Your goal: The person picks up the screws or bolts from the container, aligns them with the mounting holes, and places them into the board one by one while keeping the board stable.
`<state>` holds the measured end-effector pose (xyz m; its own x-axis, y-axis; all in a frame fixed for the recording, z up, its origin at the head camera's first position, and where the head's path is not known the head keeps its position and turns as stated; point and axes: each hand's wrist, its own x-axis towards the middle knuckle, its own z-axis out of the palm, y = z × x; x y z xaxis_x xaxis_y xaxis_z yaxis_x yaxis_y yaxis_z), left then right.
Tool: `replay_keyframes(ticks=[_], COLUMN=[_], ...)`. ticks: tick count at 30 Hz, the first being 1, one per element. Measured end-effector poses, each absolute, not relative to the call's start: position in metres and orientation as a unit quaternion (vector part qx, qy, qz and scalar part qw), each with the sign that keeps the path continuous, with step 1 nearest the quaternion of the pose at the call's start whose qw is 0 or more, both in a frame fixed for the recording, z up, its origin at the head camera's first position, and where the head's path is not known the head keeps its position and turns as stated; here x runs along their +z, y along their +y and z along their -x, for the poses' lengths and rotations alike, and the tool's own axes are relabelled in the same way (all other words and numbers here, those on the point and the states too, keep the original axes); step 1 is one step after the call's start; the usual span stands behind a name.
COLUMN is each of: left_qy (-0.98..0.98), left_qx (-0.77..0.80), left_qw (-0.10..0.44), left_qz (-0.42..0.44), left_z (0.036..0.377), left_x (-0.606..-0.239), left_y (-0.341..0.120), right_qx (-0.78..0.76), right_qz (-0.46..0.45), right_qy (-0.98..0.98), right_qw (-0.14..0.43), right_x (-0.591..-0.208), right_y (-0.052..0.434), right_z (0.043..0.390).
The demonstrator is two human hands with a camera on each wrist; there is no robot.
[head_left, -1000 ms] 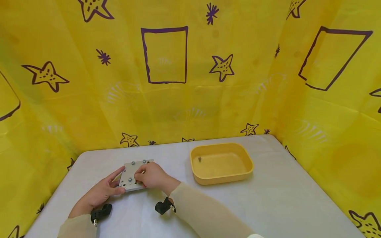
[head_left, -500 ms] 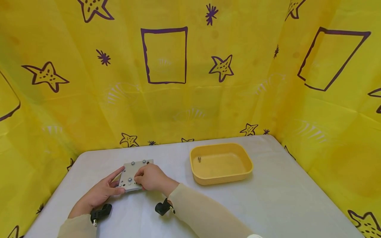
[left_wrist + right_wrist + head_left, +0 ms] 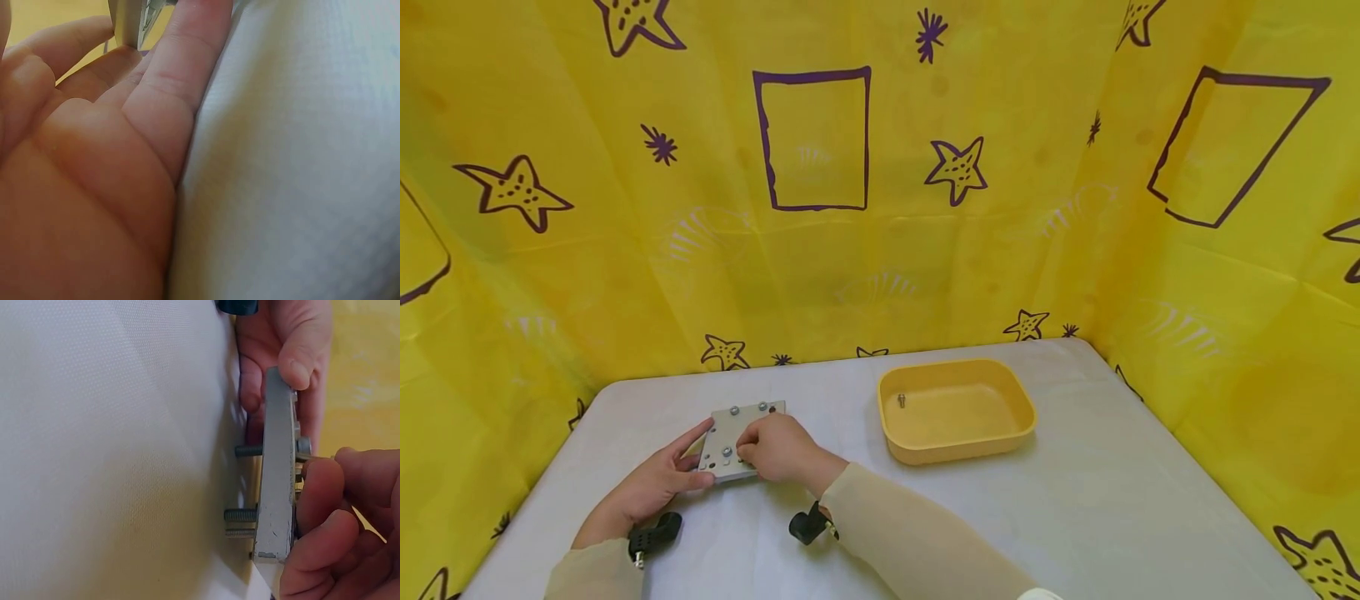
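A: We are seeing the left hand (image 3: 651, 483) gripping the grey plate's (image 3: 730, 437) near-left edge, raised slightly off the tabletop (image 3: 1075, 500).
B: We are noting the right hand's (image 3: 778, 447) grip pinching a bolt (image 3: 299, 447) on it.

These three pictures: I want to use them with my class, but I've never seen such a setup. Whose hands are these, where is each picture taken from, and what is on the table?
No machine here: a person works with bare hands, wearing three cameras. The wide picture comes from the head, looking down at a white table walled by yellow cloth. The two close-ups come from cameras strapped to the wrists. The left hand holds the edge of a small grey metal plate, raised off the table on screws that poke through it. The right hand pinches something small on the plate's top, probably a screw. To the right stands a yellow tray with one screw inside.
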<state>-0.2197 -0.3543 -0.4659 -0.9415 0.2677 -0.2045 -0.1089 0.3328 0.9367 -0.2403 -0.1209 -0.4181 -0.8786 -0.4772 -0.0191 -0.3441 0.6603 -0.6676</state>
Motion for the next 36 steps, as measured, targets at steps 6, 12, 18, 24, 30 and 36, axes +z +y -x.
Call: replay_keyframes(ticks=[6, 12, 18, 24, 30, 36], left_qy=[0.799, 0.808, 0.822, 0.833, 0.836, 0.831], left_qx=[0.577, 0.565, 0.549, 0.535, 0.528, 0.537], left_qw=[0.163, 0.16, 0.147, 0.141, 0.144, 0.146], left_qz=[-0.045, -0.037, -0.029, -0.025, -0.021, -0.021], left_z=[0.219, 0.219, 0.219, 0.218, 0.216, 0.218], left_x=[-0.466, -0.467, -0.467, -0.465, -0.463, -0.466], left_y=[-0.354, -0.355, -0.354, -0.353, -0.353, -0.351], right_qx=[-0.334, -0.457, -0.669, -0.693, -0.612, -0.483], right_qz=[0.239, 0.187, 0.096, 0.103, 0.098, 0.137], right_qy=[0.908, 0.86, 0.72, 0.704, 0.776, 0.854], right_qw=[0.084, 0.128, 0.158, 0.118, 0.115, 0.138], right_x=[-0.421, -0.422, -0.412, -0.397, -0.412, -0.438], right_y=[-0.12, -0.11, -0.056, 0.032, 0.09, 0.11], right_z=[0.243, 0.246, 0.261, 0.286, 0.309, 0.317])
